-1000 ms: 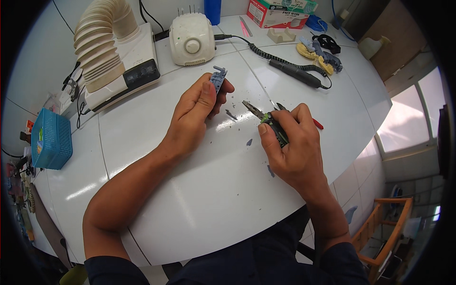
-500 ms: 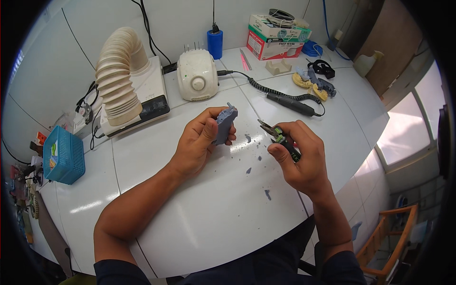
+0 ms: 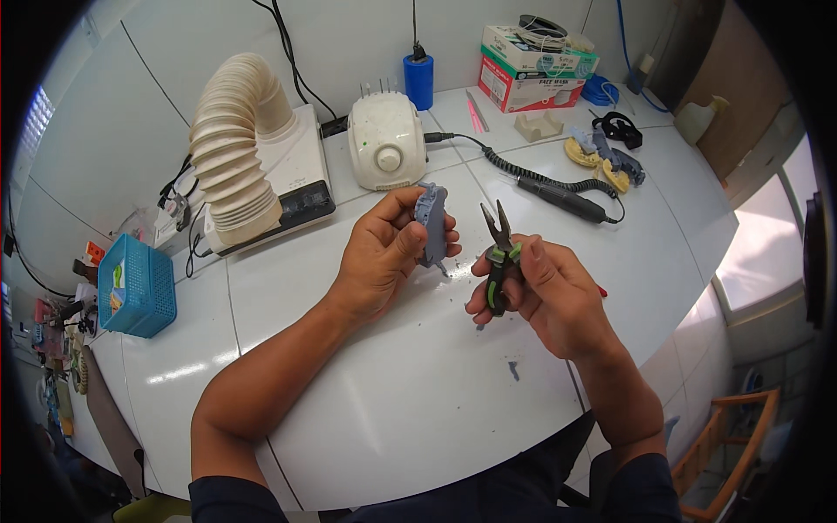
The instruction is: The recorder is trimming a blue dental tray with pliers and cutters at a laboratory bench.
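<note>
Between the thumb and fingers of my left hand (image 3: 384, 253) stands a blue-grey plaster dental cast (image 3: 432, 228), its flat face turned to the right and its upper rim rough. My right hand (image 3: 554, 292) is closed round the black and green handles of a pair of pliers (image 3: 497, 248). The plier jaws point up, slightly parted, with nothing visible between them, to the right of the cast and apart from it. A blue-grey chip (image 3: 513, 370) lies on the white tiled table below my right hand, among smaller crumbs.
Behind my hands stand a white control box (image 3: 387, 139) and a dust extractor with a ribbed hose (image 3: 231, 139). A black handpiece (image 3: 562, 200) lies at the right, near yellow and grey dental casts (image 3: 602, 161). A blue basket (image 3: 138, 288) sits at the left.
The pliers have turned from pointing left to pointing upward as my right hand rolled palm-up. The cast has tilted more upright in my left hand. The whole view has shifted slightly.
</note>
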A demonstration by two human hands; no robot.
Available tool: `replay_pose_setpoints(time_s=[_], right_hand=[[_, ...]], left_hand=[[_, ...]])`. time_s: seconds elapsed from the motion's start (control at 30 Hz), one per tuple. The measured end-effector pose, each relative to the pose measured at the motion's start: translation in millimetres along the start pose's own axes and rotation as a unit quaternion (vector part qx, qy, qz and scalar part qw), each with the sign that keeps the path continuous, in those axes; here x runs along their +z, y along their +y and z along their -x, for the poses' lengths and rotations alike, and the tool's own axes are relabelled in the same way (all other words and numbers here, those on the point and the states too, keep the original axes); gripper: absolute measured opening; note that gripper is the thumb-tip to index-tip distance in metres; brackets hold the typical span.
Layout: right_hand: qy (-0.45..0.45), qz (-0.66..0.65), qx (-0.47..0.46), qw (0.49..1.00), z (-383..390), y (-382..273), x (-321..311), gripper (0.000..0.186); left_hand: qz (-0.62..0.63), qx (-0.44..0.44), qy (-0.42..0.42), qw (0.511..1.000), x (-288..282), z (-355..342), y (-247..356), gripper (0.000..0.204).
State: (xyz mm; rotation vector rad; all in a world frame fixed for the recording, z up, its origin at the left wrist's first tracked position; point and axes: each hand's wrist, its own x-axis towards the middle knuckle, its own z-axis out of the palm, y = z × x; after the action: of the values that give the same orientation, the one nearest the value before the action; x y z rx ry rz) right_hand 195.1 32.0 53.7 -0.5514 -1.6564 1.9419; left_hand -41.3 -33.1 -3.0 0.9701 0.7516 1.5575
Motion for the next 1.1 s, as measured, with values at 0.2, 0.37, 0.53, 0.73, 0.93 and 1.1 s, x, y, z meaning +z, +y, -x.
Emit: replay_pose_setpoints(time_s=[0.2, 0.37, 0.53, 0.73, 0.93, 1.1], right_hand=[[-0.002, -0.117, 0.068, 0.991, 4.9, 6.7, -21.4, 0.056], [0.016, -0.032, 0.028, 0.999, 1.4, 4.0, -21.5, 0.054], [0.072, 0.212, -0.034, 0.974, 8.2, -1.1, -17.3, 0.022], [0.137, 0.338, -0.1, 0.926, 15.3, 12.9, -14.8, 0.021], [0.149, 0.463, -0.182, 0.854, 13.0, 15.7, -8.2, 0.024], [0.16, 0.401, -0.194, 0.881, 14.0, 21.5, 1.7, 0.025]], left_hand=[[-0.168, 0.012, -0.06, 0.984, -0.8, -3.2, 2.7, 0.051], [-0.282, 0.137, -0.018, 0.949, 3.9, -2.2, -9.1, 0.037], [-0.192, 0.099, -0.019, 0.976, 12.2, 2.3, 0.4, 0.035], [-0.321, 0.169, -0.016, 0.932, 14.1, 3.3, 3.8, 0.032], [-0.313, 0.132, 0.028, 0.94, 19.3, 4.7, 8.0, 0.031], [-0.287, 0.176, 0.059, 0.94, 25.8, 1.5, 10.0, 0.047]])
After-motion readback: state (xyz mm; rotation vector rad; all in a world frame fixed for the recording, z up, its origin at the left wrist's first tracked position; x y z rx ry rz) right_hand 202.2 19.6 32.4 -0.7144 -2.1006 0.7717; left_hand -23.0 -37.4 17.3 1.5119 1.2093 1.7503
